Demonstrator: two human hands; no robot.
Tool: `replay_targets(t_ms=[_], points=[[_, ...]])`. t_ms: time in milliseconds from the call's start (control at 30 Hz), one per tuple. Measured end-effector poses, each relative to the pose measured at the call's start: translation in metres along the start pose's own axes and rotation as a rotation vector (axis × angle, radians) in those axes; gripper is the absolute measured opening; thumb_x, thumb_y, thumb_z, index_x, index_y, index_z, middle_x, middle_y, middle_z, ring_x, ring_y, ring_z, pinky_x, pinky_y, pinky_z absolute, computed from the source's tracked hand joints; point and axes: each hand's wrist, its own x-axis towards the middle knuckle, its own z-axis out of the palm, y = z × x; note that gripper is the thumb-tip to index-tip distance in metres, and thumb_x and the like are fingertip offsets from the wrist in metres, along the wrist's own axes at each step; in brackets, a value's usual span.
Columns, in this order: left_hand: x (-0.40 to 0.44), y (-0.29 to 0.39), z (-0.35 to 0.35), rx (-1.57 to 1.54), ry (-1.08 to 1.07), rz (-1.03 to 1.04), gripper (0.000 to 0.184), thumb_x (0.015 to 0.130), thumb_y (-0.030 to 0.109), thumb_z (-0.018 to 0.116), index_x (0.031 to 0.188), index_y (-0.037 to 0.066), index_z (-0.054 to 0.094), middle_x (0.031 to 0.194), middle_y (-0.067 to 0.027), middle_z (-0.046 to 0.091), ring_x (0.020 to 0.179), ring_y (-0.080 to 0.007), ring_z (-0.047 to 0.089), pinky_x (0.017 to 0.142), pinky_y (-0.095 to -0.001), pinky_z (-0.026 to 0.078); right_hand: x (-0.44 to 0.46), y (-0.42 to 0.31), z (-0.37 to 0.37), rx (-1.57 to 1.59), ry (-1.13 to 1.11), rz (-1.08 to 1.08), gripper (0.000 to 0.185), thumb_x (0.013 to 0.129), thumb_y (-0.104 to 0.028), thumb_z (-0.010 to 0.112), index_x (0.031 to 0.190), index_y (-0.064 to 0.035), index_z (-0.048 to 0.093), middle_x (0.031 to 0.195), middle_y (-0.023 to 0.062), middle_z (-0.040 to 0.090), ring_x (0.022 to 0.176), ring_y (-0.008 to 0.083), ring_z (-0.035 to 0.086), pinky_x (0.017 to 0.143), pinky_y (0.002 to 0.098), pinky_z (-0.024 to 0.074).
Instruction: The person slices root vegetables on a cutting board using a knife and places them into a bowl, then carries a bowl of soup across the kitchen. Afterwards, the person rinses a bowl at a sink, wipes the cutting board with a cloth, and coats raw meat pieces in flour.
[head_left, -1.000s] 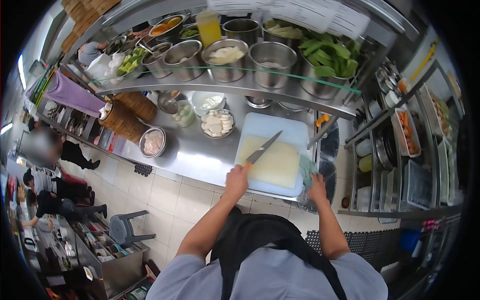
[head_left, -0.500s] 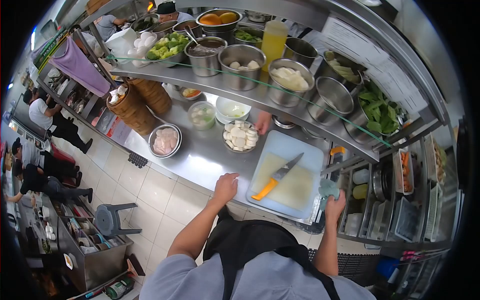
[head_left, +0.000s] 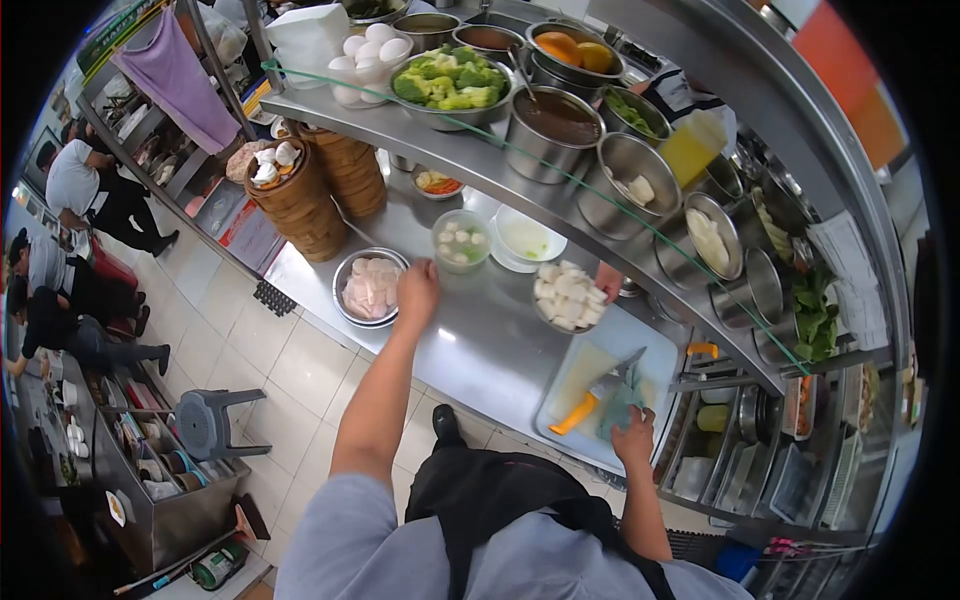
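My left hand (head_left: 418,292) is closed at the right rim of a metal bowl (head_left: 349,311) holding pale pink raw pieces (head_left: 371,288); its fingertips are partly hidden. A green cloth (head_left: 628,402) is under my right hand (head_left: 634,438), gripped and lying on the cutting board (head_left: 652,362). Beside the cloth is a knife with an orange handle (head_left: 575,413), its blade partly covered. Behind the board sits a bowl of white cut pieces (head_left: 569,295), with another person's hand (head_left: 608,281) at its right side.
Bamboo steamers (head_left: 304,215) stand at the counter's left end. A clear tub (head_left: 461,241) and white bowls (head_left: 530,237) are at the back. Overhead, a metal shelf (head_left: 440,150) carries broccoli (head_left: 452,80), eggs and several pots. A stool (head_left: 205,424) stands on the floor left.
My left hand has moved forward and left to the metal bowl. My right hand has brought the cloth from the board's right edge onto the board, beside the knife. The view has shifted.
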Motion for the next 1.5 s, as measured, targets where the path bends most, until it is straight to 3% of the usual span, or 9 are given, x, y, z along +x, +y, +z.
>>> replay_targets(t_ms=[67,200,400,500,633,700,900,1200,1500], points=[[0.040,-0.007,0.017,0.039,-0.020,-0.045,0.027,0.097,0.023,0.057,0.104,-0.001,0.066,0.092,-0.0259,0.070,0.089,-0.0453,0.067,0.080,-0.0526,0.052,0.001,-0.001,0.007,0.094,0.097,-0.207,0.053,0.078,-0.018,0.073,0.128,-0.0062,0.059,0.130,0.0234,0.052,0.116,0.0416,0.059,0.095,0.0478,0.0521],[0.076,-0.023,0.047,0.132,-0.140,-0.103,0.026,0.094,0.021,0.058,0.104,-0.003,0.063,0.096,-0.0298,0.069,0.091,-0.0486,0.067,0.085,-0.0528,0.053,-0.006,-0.034,-0.009,0.264,0.066,-0.260,0.046,0.080,-0.017,0.071,0.124,-0.0071,0.062,0.130,0.0227,0.053,0.117,0.0417,0.057,0.097,0.0490,0.0497],[0.070,-0.021,0.051,0.104,-0.158,-0.127,0.021,0.087,0.014,0.057,0.098,-0.003,0.060,0.093,-0.0320,0.069,0.090,-0.0492,0.067,0.083,-0.0547,0.054,-0.007,-0.105,-0.027,0.524,0.063,-0.314,0.035,0.082,-0.009,0.070,0.116,-0.0053,0.065,0.123,0.0183,0.058,0.109,0.0348,0.061,0.090,0.0410,0.0532],[0.050,-0.012,0.045,0.098,-0.111,-0.145,0.019,0.087,0.013,0.057,0.096,-0.003,0.059,0.086,-0.0331,0.068,0.084,-0.0505,0.067,0.078,-0.0568,0.054,0.014,-0.149,-0.026,0.635,-0.030,-0.281,0.030,0.084,-0.009,0.070,0.113,-0.0052,0.066,0.120,0.0142,0.061,0.099,0.0278,0.065,0.079,0.0341,0.0554],[0.017,-0.005,0.037,0.116,-0.103,-0.159,0.019,0.087,0.013,0.056,0.095,-0.004,0.059,0.080,-0.0334,0.066,0.080,-0.0510,0.067,0.075,-0.0585,0.054,0.083,-0.188,0.033,0.850,-0.089,-0.548,0.023,0.090,-0.016,0.070,0.108,-0.0027,0.065,0.103,0.0080,0.065,0.090,0.0200,0.066,0.066,0.0296,0.0543],[-0.005,0.002,0.028,0.073,-0.081,-0.171,0.018,0.086,0.011,0.056,0.093,-0.004,0.059,0.078,-0.0328,0.066,0.079,-0.0498,0.067,0.074,-0.0588,0.053,0.100,-0.229,0.031,0.994,-0.389,-0.177,0.024,0.093,-0.022,0.069,0.108,-0.0034,0.065,0.097,0.0049,0.064,0.088,0.0162,0.065,0.068,0.0299,0.0547],[-0.064,0.010,0.005,0.070,-0.089,-0.212,0.013,0.085,0.010,0.057,0.088,-0.003,0.059,0.078,-0.0311,0.066,0.077,-0.0510,0.065,0.071,-0.0578,0.052,0.147,-0.280,0.079,1.181,-0.642,-0.009,0.027,0.094,-0.025,0.068,0.112,-0.0065,0.061,0.097,0.0026,0.062,0.084,0.0161,0.063,0.075,0.0323,0.0555],[-0.140,0.017,-0.030,0.090,-0.168,-0.328,0.011,0.084,0.008,0.059,0.090,0.000,0.058,0.075,-0.0255,0.066,0.074,-0.0463,0.066,0.067,-0.0536,0.051,0.125,-0.255,0.120,1.043,-0.814,-0.179,0.006,0.084,-0.009,0.065,0.087,-0.0059,0.060,0.090,0.0019,0.060,0.081,0.0136,0.062,0.070,0.0318,0.0582],[-0.176,0.015,-0.048,0.056,-0.143,-0.310,0.011,0.085,0.008,0.059,0.088,-0.001,0.056,0.069,-0.0232,0.064,0.067,-0.0444,0.066,0.063,-0.0516,0.052,0.089,-0.257,0.113,0.906,-0.790,-0.192,0.008,0.083,-0.010,0.066,0.080,-0.0072,0.059,0.080,-0.0002,0.058,0.072,0.0110,0.058,0.066,0.0323,0.0565]])
